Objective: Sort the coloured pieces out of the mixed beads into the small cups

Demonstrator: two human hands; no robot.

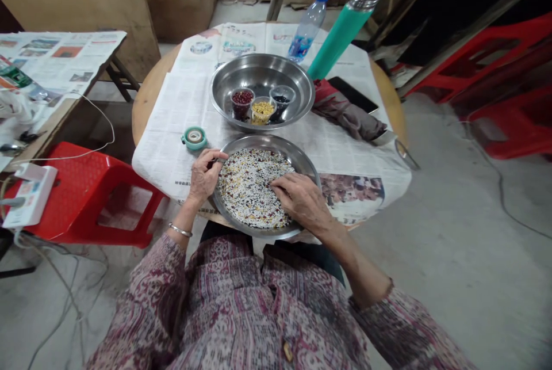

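A shallow metal basin (307, 164) sits at the near edge of the round table, spread with mixed white, dark red, yellow and black grains (254, 191). My left hand (206, 174) grips the basin's left rim between thumb and fingers. Over the right side of the grains, my right hand (299, 200) has its fingertips drawn together at the surface; whatever they pinch is too small to name. Behind stands a second metal basin (263, 63) holding a cup of dark red beans (242, 102), a cup of yellow kernels (263, 110) and a cup of black beans (282, 100).
A green tape roll (194, 138) lies left of the basins. A water bottle (308, 25), a teal flask (342, 36), a phone (352, 94) and a folded umbrella (345, 111) are at the back right. A red stool (95, 191) with a power strip (30, 194) stands left.
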